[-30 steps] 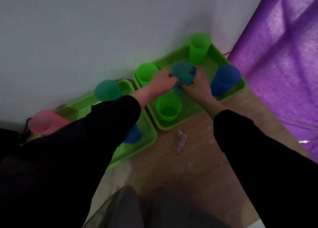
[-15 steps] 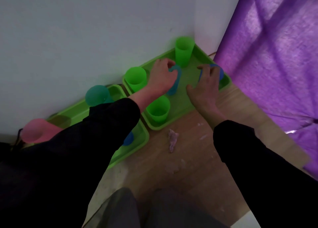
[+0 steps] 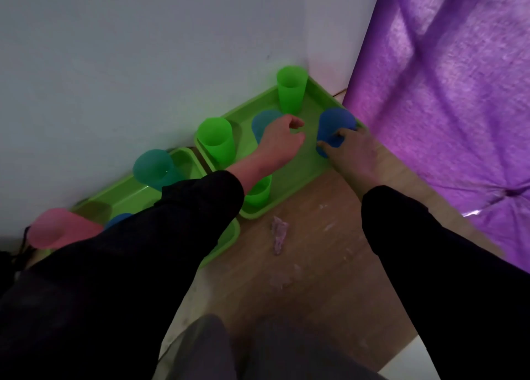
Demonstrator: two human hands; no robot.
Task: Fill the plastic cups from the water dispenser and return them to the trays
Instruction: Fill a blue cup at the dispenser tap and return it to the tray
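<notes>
Two green trays lie on the floor against the wall. In the right tray (image 3: 289, 196) stand a green cup (image 3: 291, 90) at the back, another green cup (image 3: 216, 140) at the left, a teal-blue cup (image 3: 265, 121) in the middle, a dark blue cup (image 3: 334, 124) at the right, and a third green cup (image 3: 259, 192) partly under my left forearm. My left hand (image 3: 279, 143) hovers just in front of the teal-blue cup, fingers loosely curled and holding nothing. My right hand (image 3: 352, 150) grips the dark blue cup low on its side.
The left tray (image 3: 226, 242) holds a teal cup (image 3: 153, 167), a pink cup (image 3: 57, 229) and a blue cup (image 3: 119, 219), partly hidden by my left sleeve. A purple curtain (image 3: 447, 93) hangs close on the right. A crumpled scrap (image 3: 278, 233) lies on the wooden floor.
The teal-blue cup went from both hands down into the right tray. My left hand has come off it. My right hand moved right and closed on the dark blue cup.
</notes>
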